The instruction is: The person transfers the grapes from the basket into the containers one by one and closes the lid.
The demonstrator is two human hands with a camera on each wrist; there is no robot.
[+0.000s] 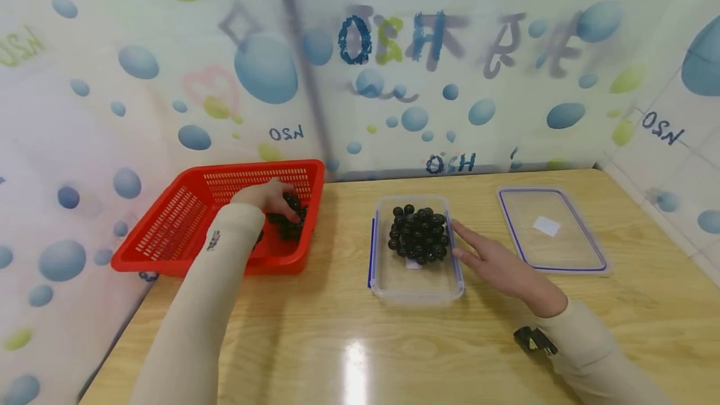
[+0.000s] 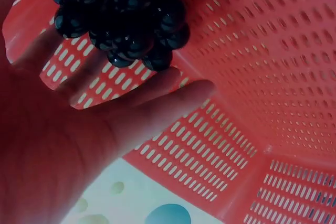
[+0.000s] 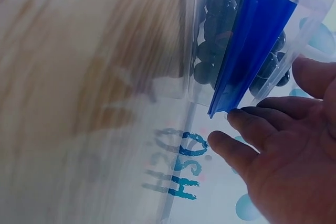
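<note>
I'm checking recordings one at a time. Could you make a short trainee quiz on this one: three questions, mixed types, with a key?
1. Multiple choice: which hand reaches into the red basket?
a) the right hand
b) the left hand
c) neither hand

2. Fill in the blank: the clear container holds a bunch of dark, round ____.

3. True or false: the lid lies on the table to the right of the container in the head view.

Key:
1. b. The left hand is inside the basket; the right hand is at the container's side.
2. Grapes.
3. True. The container stands open, with the lid apart from it.
</note>
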